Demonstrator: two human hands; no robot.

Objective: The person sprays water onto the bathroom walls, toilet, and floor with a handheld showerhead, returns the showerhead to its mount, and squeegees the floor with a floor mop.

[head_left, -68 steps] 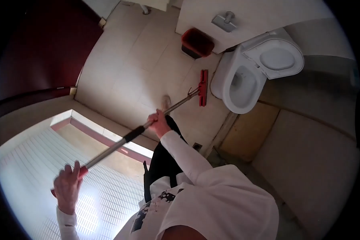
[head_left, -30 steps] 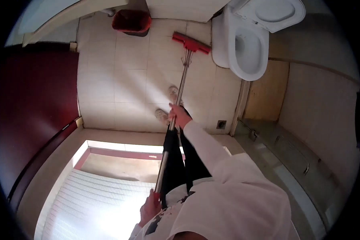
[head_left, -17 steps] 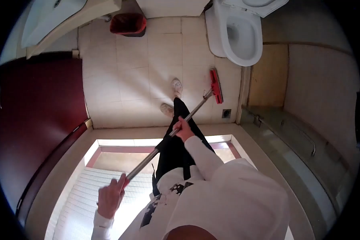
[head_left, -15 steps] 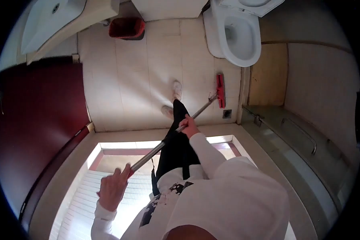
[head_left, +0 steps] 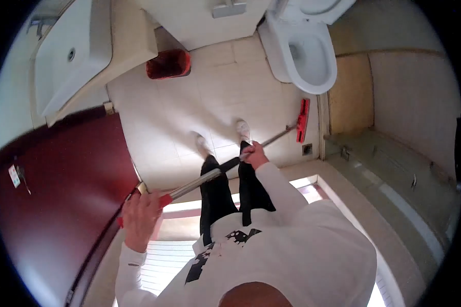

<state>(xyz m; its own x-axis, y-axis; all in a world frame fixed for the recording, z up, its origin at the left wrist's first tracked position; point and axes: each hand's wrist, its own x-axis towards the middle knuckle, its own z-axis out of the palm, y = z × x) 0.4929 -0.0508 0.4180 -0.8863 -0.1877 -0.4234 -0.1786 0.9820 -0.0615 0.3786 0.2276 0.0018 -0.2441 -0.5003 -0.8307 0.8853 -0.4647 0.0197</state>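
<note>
A long mop [head_left: 197,181] slants across the view, with a metal pole, a black middle section and a red grip. Its narrow red head [head_left: 302,121] rests on the floor below the toilet, near a small square drain [head_left: 307,149]. My left hand [head_left: 141,217] is closed around the red grip at the near end. Farther down the pole, just past the black section, my right hand [head_left: 254,155] is wrapped round it. What touches the floor under the head is hidden.
The white toilet [head_left: 312,66] has its lid up. A red-lined bin [head_left: 169,64] stands by the sink counter [head_left: 130,48]. A dark red door [head_left: 66,189] is at left, and a glass panel [head_left: 389,169] at right. A raised sill [head_left: 338,202] runs behind my feet.
The mop head has shifted to the right, towards the wall edge. Both hands have moved with the pole, and my feet now stand farther apart. The view has tilted, showing more of the sink.
</note>
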